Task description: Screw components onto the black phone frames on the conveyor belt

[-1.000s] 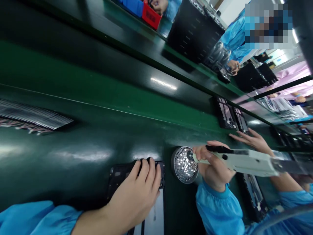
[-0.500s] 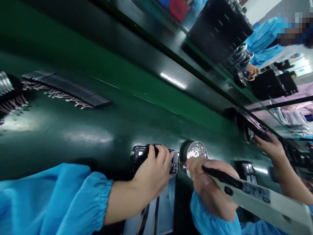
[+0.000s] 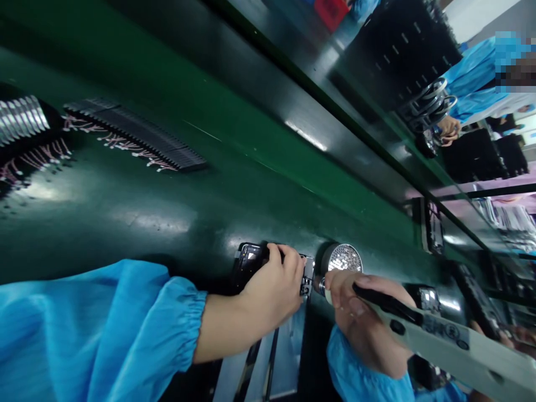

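My left hand (image 3: 274, 287) lies on the top end of a black phone frame (image 3: 251, 259) at the near edge of the green bench, fingers curled over it and pressing it down. My right hand (image 3: 355, 315) is wrapped round a pale grey electric screwdriver (image 3: 444, 343) with a black lever. Its tip meets the upper right corner of the phone frame beside my left fingers. A round metal dish of small screws (image 3: 345, 258) sits just beyond the screwdriver tip.
Rows of thin black parts with pink wires (image 3: 138, 139) lie at the far left of the bench. More phone frames (image 3: 433, 229) rest to the right. Black trays (image 3: 397, 50) stand across the conveyor, where a person in a blue coat (image 3: 473, 78) works.
My right hand has moved the screwdriver from the screw dish to the corner of the phone frame. The neighbour's hand on the right has left view. The camera has tilted.
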Motion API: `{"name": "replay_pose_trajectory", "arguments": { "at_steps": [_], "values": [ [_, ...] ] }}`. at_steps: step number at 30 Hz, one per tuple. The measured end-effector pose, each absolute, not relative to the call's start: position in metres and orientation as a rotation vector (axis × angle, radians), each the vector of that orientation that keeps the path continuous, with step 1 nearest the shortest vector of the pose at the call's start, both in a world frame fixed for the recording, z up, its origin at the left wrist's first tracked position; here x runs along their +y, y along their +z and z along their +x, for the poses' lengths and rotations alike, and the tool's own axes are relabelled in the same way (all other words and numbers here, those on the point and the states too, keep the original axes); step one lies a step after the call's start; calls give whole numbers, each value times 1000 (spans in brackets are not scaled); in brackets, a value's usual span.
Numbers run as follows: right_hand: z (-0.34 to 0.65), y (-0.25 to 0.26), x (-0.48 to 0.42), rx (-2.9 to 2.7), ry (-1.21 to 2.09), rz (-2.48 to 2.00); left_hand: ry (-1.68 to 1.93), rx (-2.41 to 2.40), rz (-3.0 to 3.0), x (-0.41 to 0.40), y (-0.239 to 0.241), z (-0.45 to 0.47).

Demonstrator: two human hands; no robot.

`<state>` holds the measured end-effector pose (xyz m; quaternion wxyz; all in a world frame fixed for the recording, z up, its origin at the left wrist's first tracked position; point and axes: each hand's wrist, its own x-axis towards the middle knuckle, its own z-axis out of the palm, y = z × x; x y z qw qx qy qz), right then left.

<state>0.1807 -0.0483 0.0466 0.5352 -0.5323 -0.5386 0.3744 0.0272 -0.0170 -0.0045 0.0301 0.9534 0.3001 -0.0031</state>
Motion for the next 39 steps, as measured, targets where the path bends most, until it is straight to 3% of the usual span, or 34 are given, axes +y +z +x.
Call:
{"name": "replay_pose_trajectory", "arguments": {
  "at_steps": [29, 39],
  "values": [
    [166, 47, -45, -1328, 851, -1235, 3, 924, 2957, -17, -3, 24],
    [184, 60, -35, -1223, 926, -1114, 527, 725, 3032, -13, -17, 18]
  ]
}}
